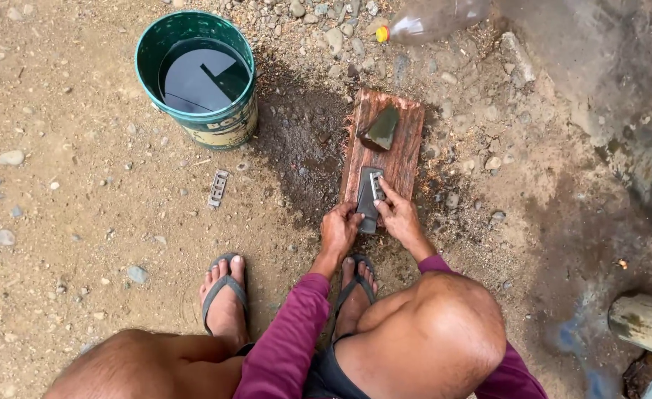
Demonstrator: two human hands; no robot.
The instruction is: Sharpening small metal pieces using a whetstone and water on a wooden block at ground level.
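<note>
- Head view: two hands work at the near end of one wet board (pixel 403 140) lying on the dirt.
- The left hand (pixel 338 230) is curled, its fingers closed on the near left edge of one dark flat stone (pixel 366 203) at the board's near end.
- The right hand (pixel 398 216) is nearly flat, its fingers stretched forward and pressing one small pale blade (pixel 375 186) down on the stone; the thumb is hidden, so how far it wraps cannot be told.
- One second stone, greenish and wedge-shaped (pixel 380 129), lies on the far half of the board, well apart from the hands.
- One green bucket (pixel 226 125) of dark water stands to the left of the board, apart from it, with wet ground between.
- One small metal piece (pixel 218 188) lies on the dirt near the bucket's base.
- One clear bottle with a yellow cap (pixel 429 18) lies beyond the board among pebbles.
- One log end (pixel 647 323) shows at the right edge.
- Two feet in sandals rest just below the hands; the left foot (pixel 225 295) is in full view, the right foot (pixel 355 284) is partly covered by the sleeve and knee.
- Both forearms wear purple sleeves (pixel 289 332).
- Nothing lies between the hands and the stone.
</note>
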